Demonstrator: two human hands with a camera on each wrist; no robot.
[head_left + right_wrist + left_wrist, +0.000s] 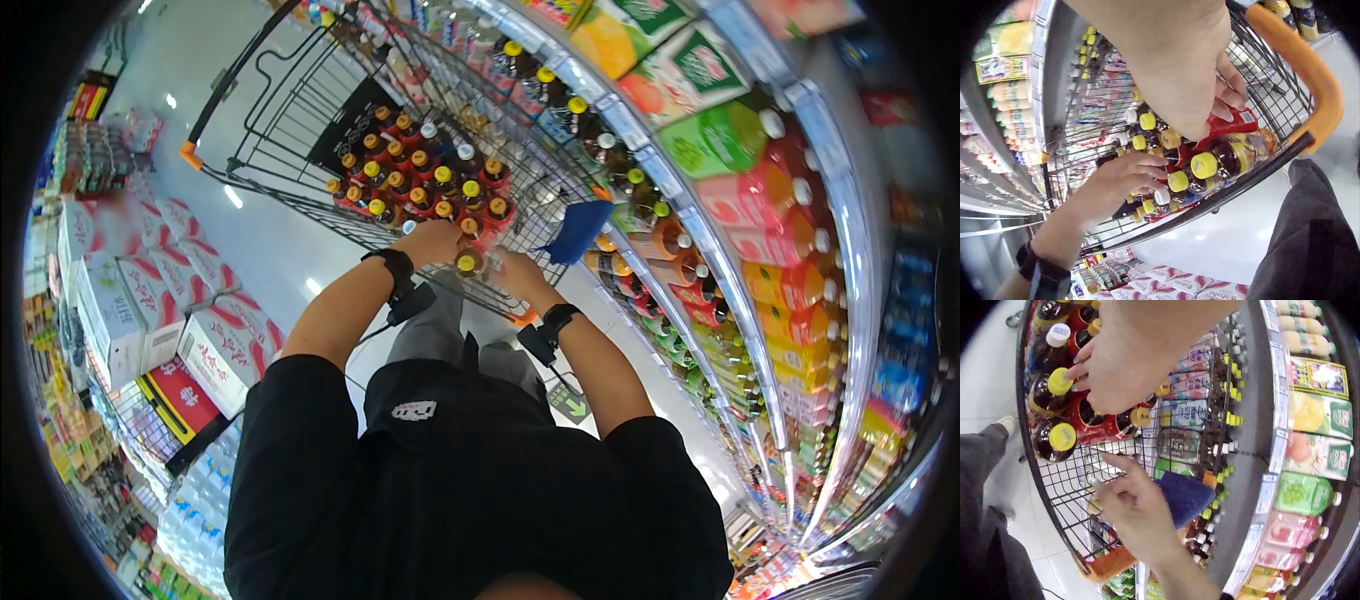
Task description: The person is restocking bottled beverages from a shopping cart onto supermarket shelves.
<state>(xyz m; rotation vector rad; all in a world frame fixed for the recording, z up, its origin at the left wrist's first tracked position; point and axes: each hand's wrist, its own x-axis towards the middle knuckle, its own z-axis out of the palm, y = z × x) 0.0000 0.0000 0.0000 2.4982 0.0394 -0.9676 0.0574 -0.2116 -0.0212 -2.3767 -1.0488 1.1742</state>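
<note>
Dark bottles with orange, yellow and white caps (441, 174) stand close together in a wire shopping cart (275, 190), several of them in red wrapping (1230, 125). My left hand (432, 242) reaches over them, its fingertips right at a yellow cap (1060, 381) in the left wrist view. Nearest to me, a yellow-capped bottle (1225, 157) leans by the cart's rim. My right hand (520, 276) hovers over the cart's near corner, nothing between its loosely bent fingers. In the right wrist view its fingertips overlap the red wrapping.
A blue cloth-like piece (580, 232) hangs at the cart's side, near an orange corner (1107, 565). Drink shelves (690, 250) line the right. Stacked white-and-red cartons (170, 265) stand on the left, and water bottle packs (200, 500) lie behind them.
</note>
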